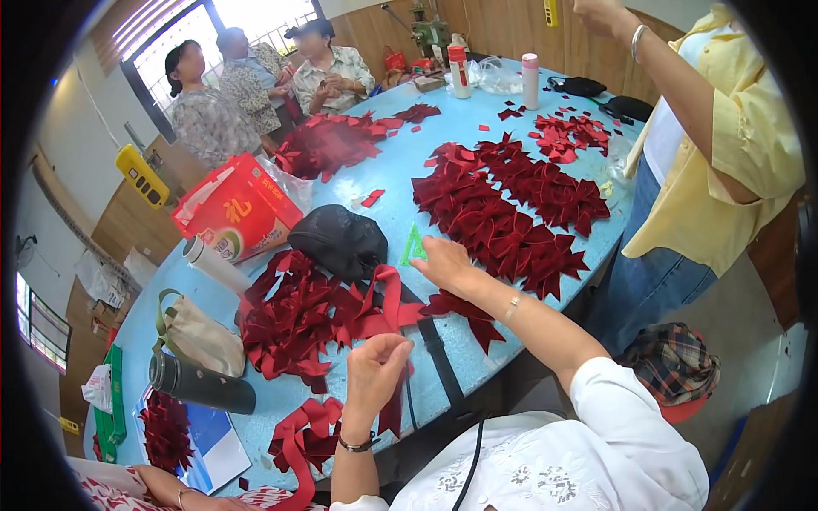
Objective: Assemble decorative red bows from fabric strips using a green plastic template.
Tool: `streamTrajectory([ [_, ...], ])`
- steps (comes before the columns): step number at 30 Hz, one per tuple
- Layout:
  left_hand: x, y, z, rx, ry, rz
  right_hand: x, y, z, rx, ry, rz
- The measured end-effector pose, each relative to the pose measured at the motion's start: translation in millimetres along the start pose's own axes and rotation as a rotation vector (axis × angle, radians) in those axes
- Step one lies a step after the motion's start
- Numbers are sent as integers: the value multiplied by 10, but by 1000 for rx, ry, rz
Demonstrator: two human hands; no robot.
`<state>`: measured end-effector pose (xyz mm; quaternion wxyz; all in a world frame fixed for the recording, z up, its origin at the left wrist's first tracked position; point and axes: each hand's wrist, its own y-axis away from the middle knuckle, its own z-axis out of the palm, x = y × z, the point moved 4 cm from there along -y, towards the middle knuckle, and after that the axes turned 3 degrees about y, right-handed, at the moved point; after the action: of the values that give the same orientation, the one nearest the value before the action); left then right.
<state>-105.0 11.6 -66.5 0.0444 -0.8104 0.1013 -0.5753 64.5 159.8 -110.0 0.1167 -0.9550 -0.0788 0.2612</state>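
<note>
My left hand [372, 375] is raised over the near table edge, thumb and fingers pinched together. A dark red velvet ribbon [394, 412] hangs below these fingers; the exact grip on it is partly hidden. My right hand [446, 266] reaches farther in, its bent fingers closed at the edge of a green triangle ruler [413, 249]. Between my hands, a lighter red ribbon [385, 317] lies in loops. Left of it is a heap of dark red bows [290, 315]. More bows [486, 213] lie in a large pile beyond my right hand.
The blue table [388, 204] also carries a black bag [339, 243], a red gift bag [243, 204], a dark bottle [202, 383], a white bottle [217, 266] and a canvas pouch [204, 332]. A person in yellow [716, 136] stands right; others stand behind. Another person's arm [170, 487] is lower left.
</note>
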Motion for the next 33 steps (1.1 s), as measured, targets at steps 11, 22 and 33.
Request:
streamTrajectory([
  [11, -17, -492, 143, -87, -151, 93, -7, -496, 414, -206, 41, 169],
  [22, -272, -1378, 464, -90, -510, 269, 81, -517, 269, -91, -48, 15],
  [33, -672, -2315, 546, -162, -719, 8, 277, -357, 121, -183, -499, 238],
])
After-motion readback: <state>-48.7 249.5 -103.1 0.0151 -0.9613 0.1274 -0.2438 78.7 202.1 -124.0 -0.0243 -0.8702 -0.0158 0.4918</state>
